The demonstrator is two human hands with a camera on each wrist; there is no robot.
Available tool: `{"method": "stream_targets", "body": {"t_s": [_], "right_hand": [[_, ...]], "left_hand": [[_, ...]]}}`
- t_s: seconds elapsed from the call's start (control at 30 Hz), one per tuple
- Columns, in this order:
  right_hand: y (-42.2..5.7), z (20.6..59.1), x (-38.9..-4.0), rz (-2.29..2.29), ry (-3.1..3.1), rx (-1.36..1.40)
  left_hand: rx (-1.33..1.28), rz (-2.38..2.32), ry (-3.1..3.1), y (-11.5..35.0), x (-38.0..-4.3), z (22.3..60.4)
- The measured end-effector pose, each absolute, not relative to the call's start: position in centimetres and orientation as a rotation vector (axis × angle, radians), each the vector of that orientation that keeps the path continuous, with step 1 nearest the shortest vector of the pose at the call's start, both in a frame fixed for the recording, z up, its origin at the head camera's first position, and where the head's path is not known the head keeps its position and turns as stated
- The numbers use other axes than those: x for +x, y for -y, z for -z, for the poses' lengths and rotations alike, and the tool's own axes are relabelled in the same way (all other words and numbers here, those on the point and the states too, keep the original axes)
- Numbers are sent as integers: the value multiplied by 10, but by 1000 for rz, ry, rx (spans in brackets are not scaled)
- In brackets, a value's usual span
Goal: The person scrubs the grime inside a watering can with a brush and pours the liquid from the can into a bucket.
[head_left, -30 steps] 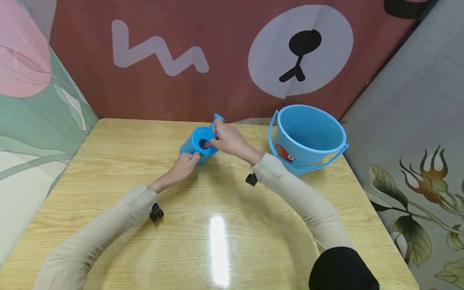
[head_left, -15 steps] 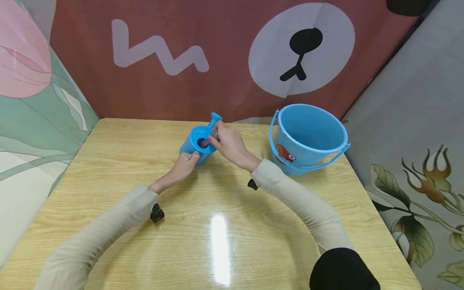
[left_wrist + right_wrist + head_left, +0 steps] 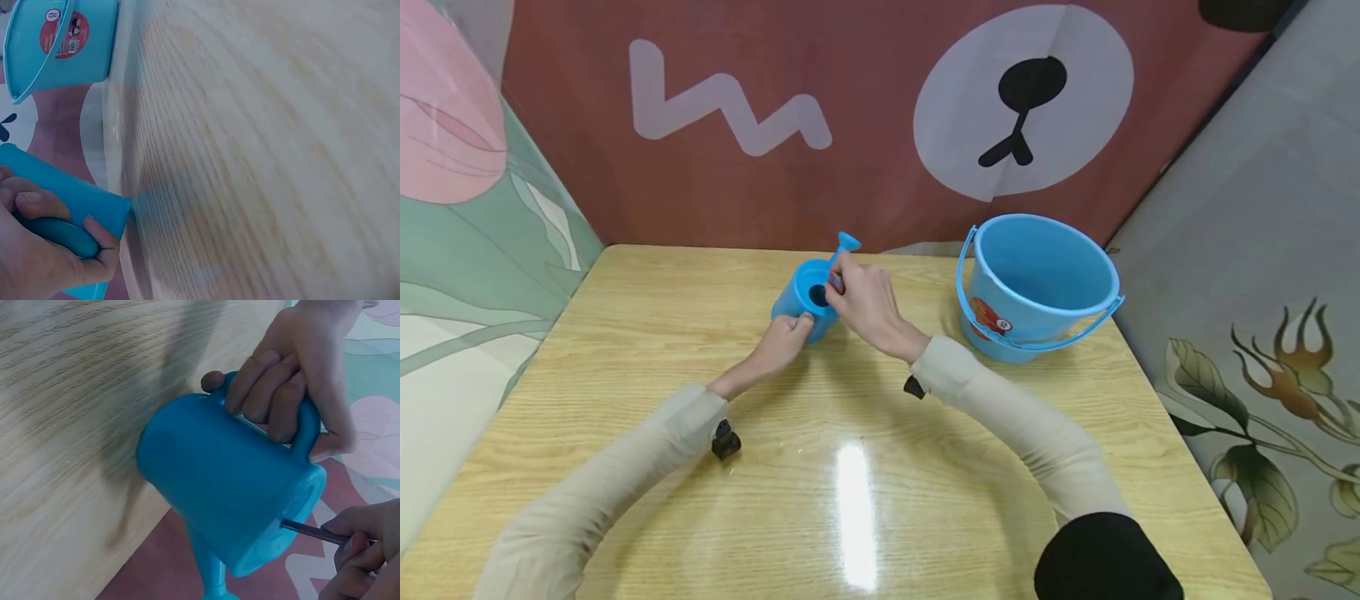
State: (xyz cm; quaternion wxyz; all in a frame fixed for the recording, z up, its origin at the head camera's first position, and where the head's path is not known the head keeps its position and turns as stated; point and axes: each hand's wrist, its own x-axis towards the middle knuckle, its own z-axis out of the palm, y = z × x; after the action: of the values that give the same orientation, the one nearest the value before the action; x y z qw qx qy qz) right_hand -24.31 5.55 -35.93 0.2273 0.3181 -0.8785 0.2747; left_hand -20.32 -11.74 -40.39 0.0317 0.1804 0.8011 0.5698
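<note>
A blue toy watering can (image 3: 793, 304) is near the back of the table, its round top opening tilted toward me and its spout pointing away. My left hand (image 3: 777, 346) grips the can's handle (image 3: 307, 428), fingers curled through the loop in the right wrist view. Beside the opening, my right hand (image 3: 868, 304) pinches a thin dark stick (image 3: 312, 532). The stick's far end reaches the can's top in the right wrist view. Its other end is hidden in the fingers, so I cannot tell what kind of tool it is.
To the right of the can stands a blue bucket (image 3: 1037, 271) with a lowered handle and a red sticker. The wooden table (image 3: 760, 508) meets a brown printed backdrop (image 3: 850, 200) behind and a patterned cloth (image 3: 1247, 275) on the right.
My right hand has shifted slightly left over the can's opening, and the purplish stick seen in the opening earlier is now mostly hidden behind the fingers. The left hand keeps its grip on the handle.
</note>
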Motion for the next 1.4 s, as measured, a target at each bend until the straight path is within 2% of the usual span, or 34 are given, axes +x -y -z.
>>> {"method": "stream_targets", "body": {"t_s": [0.53, 0.8, 1.4], "right_hand": [[-54, 362, -244, -698, 2366, 913], [-58, 376, -250, -627, 2356, 918], [-59, 372, -250, -520, 2257, 1049]], "left_hand": [[598, -1811, -2433, 117, -207, 405], [570, -1799, -2436, 114, -207, 408], [588, -1757, -2422, 117, -209, 403]]}}
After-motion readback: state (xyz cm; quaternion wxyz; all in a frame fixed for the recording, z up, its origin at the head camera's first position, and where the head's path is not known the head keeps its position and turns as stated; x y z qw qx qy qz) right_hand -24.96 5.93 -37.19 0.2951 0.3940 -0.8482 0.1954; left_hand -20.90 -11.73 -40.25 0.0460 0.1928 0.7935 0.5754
